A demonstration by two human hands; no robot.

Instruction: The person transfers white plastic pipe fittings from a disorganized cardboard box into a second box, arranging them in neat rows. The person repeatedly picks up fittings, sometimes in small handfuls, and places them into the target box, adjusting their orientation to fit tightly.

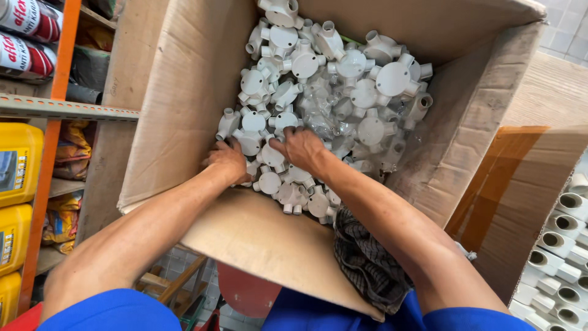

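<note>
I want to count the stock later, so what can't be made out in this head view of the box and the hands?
- Fingertips of the left hand and right hand: buried among the white pipe fittings.
- Lower layers of fittings: covered by the top ones.
- Bottom of the cardboard box: hidden.
- Second box of fittings: cut off by the right edge.
- Yellow canisters: cut off at the left edge.

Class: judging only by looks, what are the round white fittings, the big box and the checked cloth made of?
White fittings: probably moulded plastic; smooth, slightly glossy, uniform colour.
Box: corrugated cardboard; brown, matt, creased flaps.
Checked cloth: woven fabric; soft folds, dull surface.
</note>
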